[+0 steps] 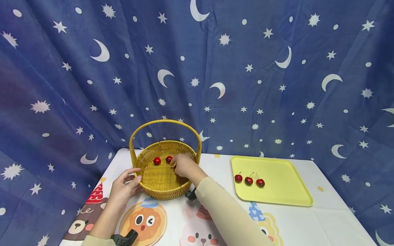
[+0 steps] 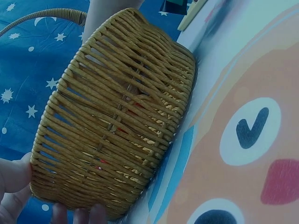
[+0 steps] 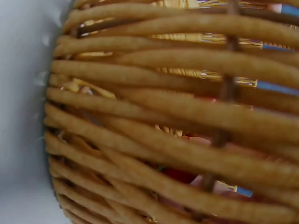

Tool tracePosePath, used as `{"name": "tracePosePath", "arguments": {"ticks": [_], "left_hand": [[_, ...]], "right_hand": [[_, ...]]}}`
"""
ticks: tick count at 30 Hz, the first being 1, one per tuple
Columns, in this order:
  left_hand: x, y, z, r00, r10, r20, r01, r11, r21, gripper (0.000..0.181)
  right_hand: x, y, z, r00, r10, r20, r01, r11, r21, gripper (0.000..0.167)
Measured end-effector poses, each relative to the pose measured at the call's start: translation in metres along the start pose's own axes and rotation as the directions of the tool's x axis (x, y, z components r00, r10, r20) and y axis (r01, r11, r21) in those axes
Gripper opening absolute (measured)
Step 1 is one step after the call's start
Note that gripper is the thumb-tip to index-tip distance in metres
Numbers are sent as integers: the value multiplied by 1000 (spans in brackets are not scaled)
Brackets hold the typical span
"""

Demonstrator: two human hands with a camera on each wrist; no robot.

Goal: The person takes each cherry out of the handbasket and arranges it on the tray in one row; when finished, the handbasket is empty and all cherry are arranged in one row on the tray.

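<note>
A yellow wicker basket (image 1: 163,194) with a tall arched handle stands on the table, tilted in the left wrist view. My left hand (image 1: 122,188) grips its left side, thumb at the rim and fingers against the outer wall. My right hand (image 1: 186,167) reaches inside over the right rim, fingers curled downward. Through the weave in the right wrist view, a dark red cherry (image 3: 180,175) shows at the fingers, mostly hidden. Inside the basket lie a red cherry (image 1: 157,161) and another cherry (image 1: 169,159), the latter close beside the right fingertips.
To the right lies a yellow tray (image 1: 283,181) with three stemmed cherries (image 1: 249,180) in a row near its left edge. A white cloth with cartoon animals (image 1: 203,235) covers the table. A blue star-and-moon curtain (image 1: 197,68) hangs behind the basket.
</note>
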State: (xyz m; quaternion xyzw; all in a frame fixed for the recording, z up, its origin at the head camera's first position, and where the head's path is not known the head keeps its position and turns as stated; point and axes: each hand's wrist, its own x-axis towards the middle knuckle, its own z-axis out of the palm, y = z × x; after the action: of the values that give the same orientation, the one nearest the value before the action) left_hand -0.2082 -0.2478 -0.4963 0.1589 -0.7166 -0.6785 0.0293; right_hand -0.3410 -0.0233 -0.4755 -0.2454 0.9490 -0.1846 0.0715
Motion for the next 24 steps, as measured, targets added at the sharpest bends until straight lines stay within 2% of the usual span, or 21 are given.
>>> {"name": "tracePosePath", "arguments": {"ticks": [4, 8, 10, 13, 16, 21, 24], "left_hand": [[1, -1, 0, 1000, -1, 3, 1, 1000, 2, 41], [1, -1, 0, 1000, -5, 4, 5, 1000, -3, 40], [1, -1, 1, 1000, -3, 3, 3, 1000, -1, 41], [0, -1, 1, 1000, 2, 1, -2, 1000, 4, 42], [0, 0, 1, 1000, 8, -3, -8, 1000, 10, 43], [0, 0, 1, 1000, 15, -7, -15, 1000, 12, 43], [0, 0, 2, 1000, 18, -4, -18, 1000, 9, 43]], "right_hand": [[-4, -1, -1, 999, -33, -9, 33, 999, -38, 21], [-8, -4, -2, 998, -64, -23, 62, 995, -82, 14], [-8, -5, -2, 996, -78, -41, 75, 995, -64, 12], [-9, -5, -3, 991, -103, -86, 107, 994, 36, 20], [-15, -7, -10, 983, -124, -135, 146, 975, 170, 25], [-38, -8, -30, 978, -116, -174, 172, 920, 351, 30], [-58, -1, -44, 976, -111, -189, 185, 880, 438, 31]]}}
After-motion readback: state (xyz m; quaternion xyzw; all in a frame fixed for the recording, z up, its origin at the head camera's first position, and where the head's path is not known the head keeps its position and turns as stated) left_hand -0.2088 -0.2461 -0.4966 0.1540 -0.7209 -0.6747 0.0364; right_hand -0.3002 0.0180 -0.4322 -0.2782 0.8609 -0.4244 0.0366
